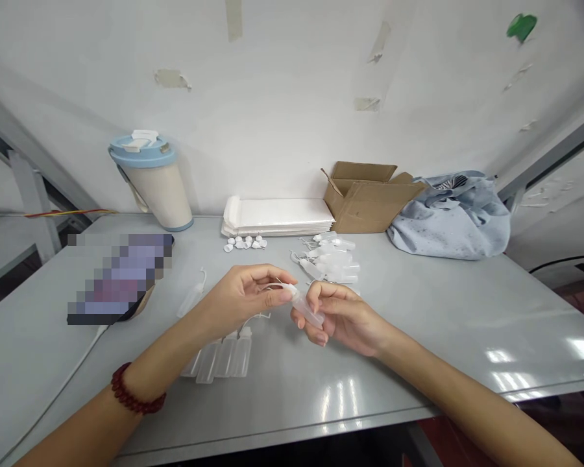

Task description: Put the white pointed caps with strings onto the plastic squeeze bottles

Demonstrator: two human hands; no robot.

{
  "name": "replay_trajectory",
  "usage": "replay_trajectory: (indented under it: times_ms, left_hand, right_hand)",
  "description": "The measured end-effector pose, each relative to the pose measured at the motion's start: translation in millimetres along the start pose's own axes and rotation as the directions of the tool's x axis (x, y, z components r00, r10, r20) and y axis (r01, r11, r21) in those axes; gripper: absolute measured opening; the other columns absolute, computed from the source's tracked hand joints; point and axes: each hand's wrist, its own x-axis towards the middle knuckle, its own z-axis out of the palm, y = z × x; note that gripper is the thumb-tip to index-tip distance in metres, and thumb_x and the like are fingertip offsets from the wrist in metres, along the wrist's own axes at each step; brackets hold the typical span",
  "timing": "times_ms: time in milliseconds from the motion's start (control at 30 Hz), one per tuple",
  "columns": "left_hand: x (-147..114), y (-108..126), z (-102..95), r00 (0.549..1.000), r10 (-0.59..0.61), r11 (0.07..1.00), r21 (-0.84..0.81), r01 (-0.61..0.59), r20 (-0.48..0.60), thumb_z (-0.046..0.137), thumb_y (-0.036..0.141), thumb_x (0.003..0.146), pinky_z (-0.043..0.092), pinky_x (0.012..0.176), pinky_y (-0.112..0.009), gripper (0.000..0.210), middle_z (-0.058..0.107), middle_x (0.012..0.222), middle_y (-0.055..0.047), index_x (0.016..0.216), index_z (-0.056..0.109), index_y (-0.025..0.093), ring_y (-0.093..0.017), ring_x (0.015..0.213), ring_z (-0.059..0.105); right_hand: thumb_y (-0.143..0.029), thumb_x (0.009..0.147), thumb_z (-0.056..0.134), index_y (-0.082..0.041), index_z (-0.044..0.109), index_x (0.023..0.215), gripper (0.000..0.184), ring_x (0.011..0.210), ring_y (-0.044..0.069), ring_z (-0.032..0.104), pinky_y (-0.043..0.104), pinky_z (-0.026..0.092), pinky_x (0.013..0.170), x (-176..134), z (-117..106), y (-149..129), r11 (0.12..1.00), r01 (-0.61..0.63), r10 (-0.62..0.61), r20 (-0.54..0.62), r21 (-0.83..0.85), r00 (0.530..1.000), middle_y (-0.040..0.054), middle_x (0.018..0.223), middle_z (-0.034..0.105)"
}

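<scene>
Between both hands a small translucent squeeze bottle (307,310) is held tilted above the table. My left hand (246,295) pinches the white cap end, where a thin strap sticks out. Around the bottle's body the fingers of my right hand (340,312) are closed. Under and beside my left wrist lie several similar bottles (224,357) in a row, partly hidden by the arm, with one more bottle (191,299) left of the hand. Past my right hand is a pile of bottles with white caps and straps (338,263). Small white caps (246,243) are grouped beyond my left hand.
A stack of white padded envelopes (279,217) and an open cardboard box (370,201) stand against the wall, beside a blue-grey cloth bag (452,217). A beige tumbler with blue lid (158,181) stands left, behind a blurred phone (126,279) with a white cable (63,389).
</scene>
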Motion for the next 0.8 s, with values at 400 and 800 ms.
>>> replay_trajectory:
  times_ms: [400, 800]
  left_hand:
    - [-0.6, 4.3, 3.4, 0.988, -0.051, 0.991, 0.117, 0.068, -0.144, 0.065, 0.043, 0.079, 0.045, 0.066, -0.025, 0.024, 0.062, 0.069, 0.002, 0.086, 0.067, 0.020, -0.014, 0.071, 0.057]
    - [-2.6, 0.1, 9.0, 0.991, 0.011, 0.990, 0.144, 0.008, -0.133, 0.067, 0.035, 0.078, 0.048, 0.066, -0.026, 0.020, 0.066, 0.077, -0.001, 0.089, 0.070, 0.019, -0.015, 0.072, 0.059]
  right_hand:
    - [-0.030, 0.083, 0.065, -0.021, 0.049, 0.093, 0.021, 0.048, 0.007, 0.050, 0.022, 0.040, 0.054, 2.2, 0.7, 1.6, 0.931, 0.030, -0.113, -0.210, -0.364, 0.971, -0.0003, 0.072, 0.067]
    - [-0.044, 0.088, 0.053, -0.014, 0.056, 0.083, 0.030, 0.034, 0.005, 0.043, 0.019, 0.032, 0.039, 3.9, -1.6, -1.2, 0.899, -0.059, -0.098, -0.331, -0.434, 0.939, -0.0007, 0.055, 0.062]
